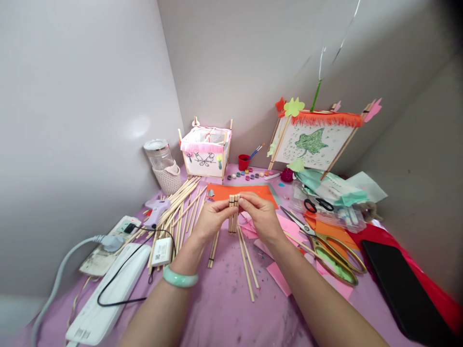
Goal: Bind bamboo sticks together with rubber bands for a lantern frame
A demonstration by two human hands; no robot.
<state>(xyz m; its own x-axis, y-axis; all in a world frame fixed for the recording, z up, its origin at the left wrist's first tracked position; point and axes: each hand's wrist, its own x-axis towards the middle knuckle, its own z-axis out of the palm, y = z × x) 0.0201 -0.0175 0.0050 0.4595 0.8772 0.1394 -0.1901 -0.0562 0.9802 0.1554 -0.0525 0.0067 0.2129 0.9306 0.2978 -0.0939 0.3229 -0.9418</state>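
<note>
Both hands meet at the middle of the table around a small upright bundle of wooden sticks with dark bands near its top. My left hand, with a pale green bangle at the wrist, pinches the bundle from the left. From the right, my right hand grips its upper part with thumb and fingers. Below them two loose sticks lie on the purple tabletop. A banded pair of sticks rests under my left wrist side. Behind the hands is an orange sheet.
Many loose sticks, a glue gun and a power strip lie left. Large scissors, pink paper scraps and a black phone-like slab lie right. Two paper lanterns and a red cup stand behind.
</note>
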